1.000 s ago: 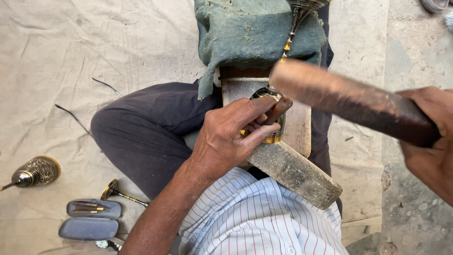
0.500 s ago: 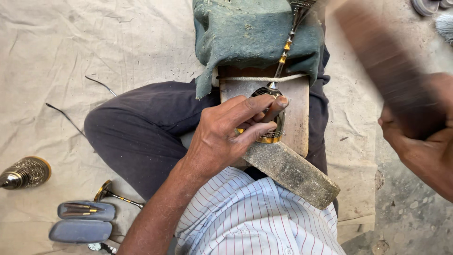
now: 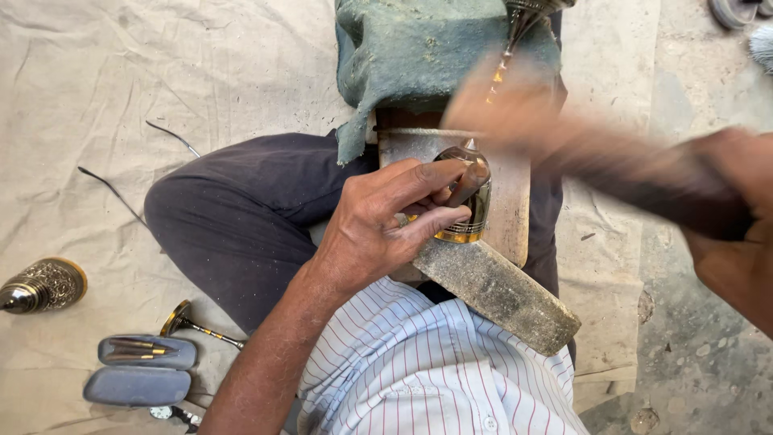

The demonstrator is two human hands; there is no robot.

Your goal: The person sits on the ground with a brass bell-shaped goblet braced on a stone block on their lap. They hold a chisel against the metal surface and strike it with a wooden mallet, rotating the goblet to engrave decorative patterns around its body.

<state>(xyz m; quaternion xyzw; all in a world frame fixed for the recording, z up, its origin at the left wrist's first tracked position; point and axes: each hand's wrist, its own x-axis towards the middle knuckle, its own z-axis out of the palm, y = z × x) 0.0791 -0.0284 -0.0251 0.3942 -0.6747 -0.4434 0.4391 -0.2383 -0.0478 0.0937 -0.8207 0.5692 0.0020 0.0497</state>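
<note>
My left hand (image 3: 386, 221) grips a small brass bell-shaped piece (image 3: 465, 211) with a gold rim, pressing it down on a wooden block (image 3: 509, 201) across my lap. A thin punch seems pinched between its fingers against the piece. My right hand (image 3: 737, 234) at the right edge holds a thick wooden mallet (image 3: 588, 149), blurred with motion, its head just above and right of the brass piece. A long stone bar (image 3: 499, 294) lies under my left hand.
A green cloth bundle (image 3: 419, 56) lies beyond the block. On the beige floor cloth (image 3: 161, 80) at left lie an engraved brass bell (image 3: 40, 286), an open grey case with small tools (image 3: 141, 366) and a slim brass stem (image 3: 197, 326). Bare concrete is at right.
The mallet rose up and to the right half a second ago and has swung back down towards the brass piece. My left hand has kept its grip in place.
</note>
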